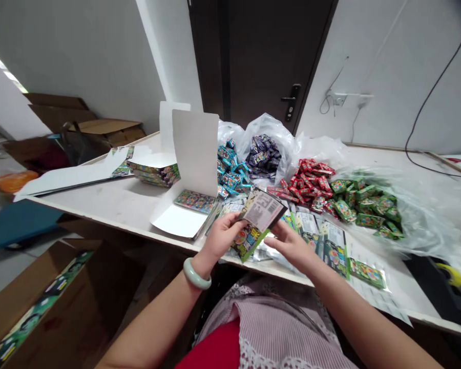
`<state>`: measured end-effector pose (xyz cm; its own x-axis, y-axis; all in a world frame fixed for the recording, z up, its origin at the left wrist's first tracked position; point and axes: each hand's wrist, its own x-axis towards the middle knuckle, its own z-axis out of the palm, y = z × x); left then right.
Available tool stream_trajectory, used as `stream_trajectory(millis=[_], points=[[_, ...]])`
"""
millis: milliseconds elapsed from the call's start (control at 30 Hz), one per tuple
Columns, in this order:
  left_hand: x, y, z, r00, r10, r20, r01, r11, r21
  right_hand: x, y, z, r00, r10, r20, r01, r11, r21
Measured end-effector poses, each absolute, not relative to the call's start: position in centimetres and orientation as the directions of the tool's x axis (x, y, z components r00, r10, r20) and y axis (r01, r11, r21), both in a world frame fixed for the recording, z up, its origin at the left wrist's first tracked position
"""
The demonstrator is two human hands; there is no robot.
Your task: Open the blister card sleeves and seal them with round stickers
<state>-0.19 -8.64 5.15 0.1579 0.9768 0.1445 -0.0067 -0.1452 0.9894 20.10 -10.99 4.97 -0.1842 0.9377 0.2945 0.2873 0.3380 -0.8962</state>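
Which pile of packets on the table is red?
The red packets, the only red pile, sit between the purple packets in the clear bag and the green packets; the teal packets lie further left.

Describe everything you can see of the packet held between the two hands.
The flat packet looks like glossy film. Its upper part shows a pale grey panel of dark print; its lower part, a colourful print edged in green. It is tilted, gripped by the left hand and touched by the right hand.
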Motion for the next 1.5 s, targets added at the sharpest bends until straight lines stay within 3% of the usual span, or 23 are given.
stream_trajectory(millis=[100,167,267,600,800,933,1067,1167,1333,1500], points=[[1.2,-9.3,4.3,0.239,0.971,-0.008,-0.304,0.083,0.949,19.2,-10.7,3.6,-0.254,0.959,0.127,0.026,0.138,-0.99],[1.7,-9.7,3.5,0.278,0.956,-0.099,-0.477,0.226,0.849,19.0,-10.4,3.3,-0.19,0.979,0.071,-0.008,0.071,-0.997],[2.3,-10.1,2.2,0.211,0.968,-0.139,-0.593,0.24,0.769,18.8,-10.3,2.8,-0.184,0.982,0.036,0.006,0.037,-0.999],[2.5,-10.1,-0.2,0.149,0.969,-0.199,-0.581,0.248,0.775,19.9,-11.8,-0.6,-0.27,0.942,-0.199,-0.05,-0.22,-0.974],[2.9,-9.5,0.3,0.195,0.98,-0.033,-0.485,0.125,0.866,21.0,-13.9,-2.9,-0.427,0.874,-0.231,-0.115,-0.306,-0.945],[3.4,-9.5,0.2,0.178,0.983,0.045,-0.355,0.022,0.935,22.3,-14.4,-2.5,-0.432,0.883,-0.184,-0.129,-0.263,-0.956],[4.2,-9.2,0.9,0.234,0.969,0.084,-0.206,-0.035,0.978,23.9,-13.2,-0.1,-0.07,0.997,0.011,-0.075,0.006,-0.997],[4.7,-9.2,1.7,0.281,0.952,0.121,-0.135,-0.086,0.987,24.8,-11.4,1.1,0.098,0.983,0.154,0.003,0.154,-0.988],[4.6,-9.0,2.5,0.209,0.959,0.192,0.087,-0.214,0.973,25.2,-10.3,1.2,0.051,0.987,0.15,0.052,0.147,-0.988],[4.3,-7.8,3.9,0.247,0.957,0.155,0.062,-0.175,0.983,26.2,-10.5,3.0,-0.107,0.971,0.214,0.215,0.233,-0.948]])
